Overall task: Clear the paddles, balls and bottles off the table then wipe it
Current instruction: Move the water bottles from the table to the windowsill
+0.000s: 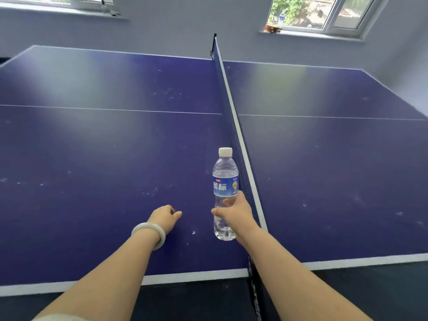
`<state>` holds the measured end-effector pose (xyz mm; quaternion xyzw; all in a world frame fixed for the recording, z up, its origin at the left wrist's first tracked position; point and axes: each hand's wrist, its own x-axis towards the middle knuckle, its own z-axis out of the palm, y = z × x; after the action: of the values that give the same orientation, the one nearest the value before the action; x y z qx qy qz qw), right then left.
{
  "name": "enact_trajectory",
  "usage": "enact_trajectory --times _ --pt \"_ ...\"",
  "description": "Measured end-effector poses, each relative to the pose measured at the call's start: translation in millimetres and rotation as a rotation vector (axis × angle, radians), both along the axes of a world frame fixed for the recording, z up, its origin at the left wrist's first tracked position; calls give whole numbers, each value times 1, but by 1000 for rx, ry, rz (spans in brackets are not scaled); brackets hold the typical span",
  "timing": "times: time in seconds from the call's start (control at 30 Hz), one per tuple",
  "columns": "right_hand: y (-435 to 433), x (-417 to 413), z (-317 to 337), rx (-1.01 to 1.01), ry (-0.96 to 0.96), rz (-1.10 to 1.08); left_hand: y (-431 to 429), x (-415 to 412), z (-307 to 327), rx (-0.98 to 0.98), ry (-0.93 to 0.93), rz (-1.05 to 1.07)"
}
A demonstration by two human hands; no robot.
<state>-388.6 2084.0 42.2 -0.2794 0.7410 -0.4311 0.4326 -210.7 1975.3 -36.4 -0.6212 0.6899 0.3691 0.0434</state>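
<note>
A clear water bottle (225, 181) with a blue label and white cap stands upright on the blue table-tennis table (92, 147), just left of the net. My right hand (236, 212) grips its lower half, thumb on the left side and fingers round the back. My left hand (165, 217), with a pale bangle on the wrist, hovers over the table to the bottle's left, its fingers curled in and holding nothing. No paddles or balls show on the table surface.
The net (234, 117) runs from the near edge to the far edge, splitting the table. On the far right windowsill (310, 34) stand a second bottle (281, 17) and reddish paddles (272, 28). Pale specks dot the table surface.
</note>
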Motion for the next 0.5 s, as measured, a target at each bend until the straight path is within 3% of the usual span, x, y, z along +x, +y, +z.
enact_trajectory --times 0.3,0.5 --pt "103 -88 52 -225 47 -116 96 -114 85 -297 182 -36" --pt "214 -202 62 -178 123 -230 203 -238 97 -281 172 -204"
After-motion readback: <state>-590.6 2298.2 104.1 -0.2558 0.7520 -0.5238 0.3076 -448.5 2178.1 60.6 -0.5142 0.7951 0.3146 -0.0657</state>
